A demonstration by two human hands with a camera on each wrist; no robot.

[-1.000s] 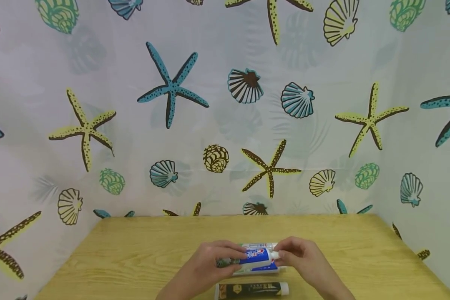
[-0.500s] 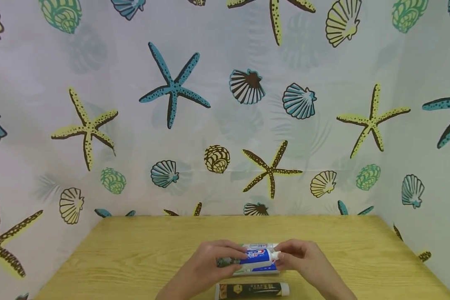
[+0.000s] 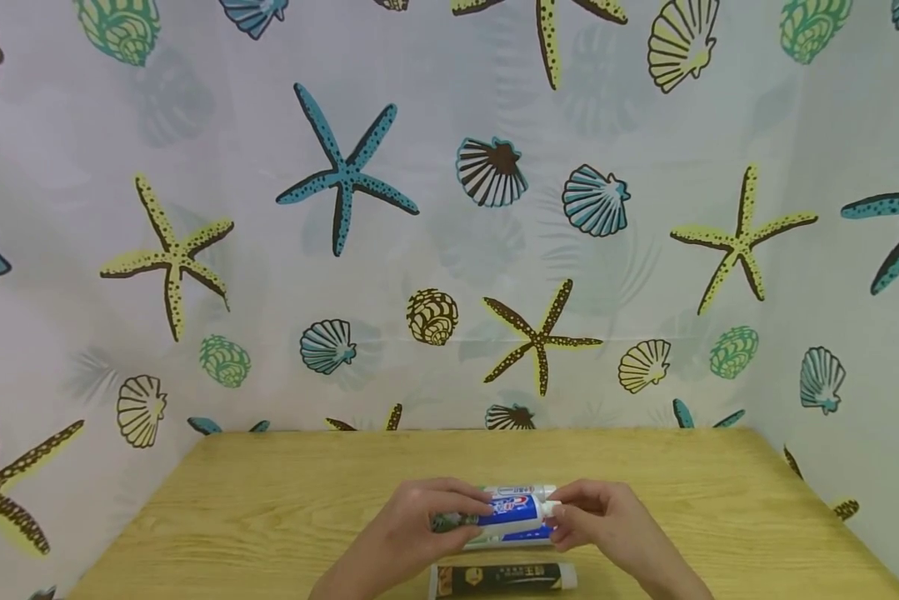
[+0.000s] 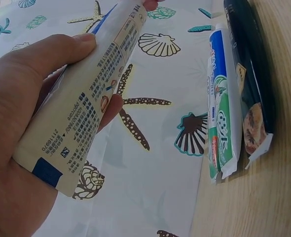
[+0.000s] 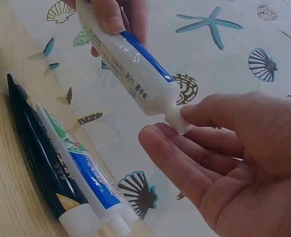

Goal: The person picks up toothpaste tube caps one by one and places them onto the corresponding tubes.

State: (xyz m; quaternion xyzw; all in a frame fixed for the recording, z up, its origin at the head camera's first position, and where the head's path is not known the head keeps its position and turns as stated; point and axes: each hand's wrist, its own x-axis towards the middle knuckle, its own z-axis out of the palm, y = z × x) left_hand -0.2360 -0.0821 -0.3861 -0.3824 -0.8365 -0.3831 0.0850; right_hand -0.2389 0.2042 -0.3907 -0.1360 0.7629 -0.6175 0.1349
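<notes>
My left hand (image 3: 415,525) grips the body of a blue and white toothpaste tube (image 3: 512,510), thumb on one face and fingers behind, as the left wrist view shows. The tube is raised over the table and points right. At its cap end is my right hand (image 3: 610,525); thumb and fingers pinch the small white cap (image 5: 176,121). Beneath lies a blue, green and white toothpaste tube (image 5: 93,173), partly hidden in the head view. Behind it a pale tube (image 3: 527,492) shows. Nearer the front lies a black toothpaste tube (image 3: 505,577) with a white cap.
The light wooden table (image 3: 292,492) spreads to both sides of the hands. White curtains (image 3: 389,275) printed with starfish and shells stand behind it and at the left and right.
Both hands stay nearly in place on the tube and its cap. The right fingers shift slightly around the cap, and the tube turns a little. The tubes on the table have not moved.
</notes>
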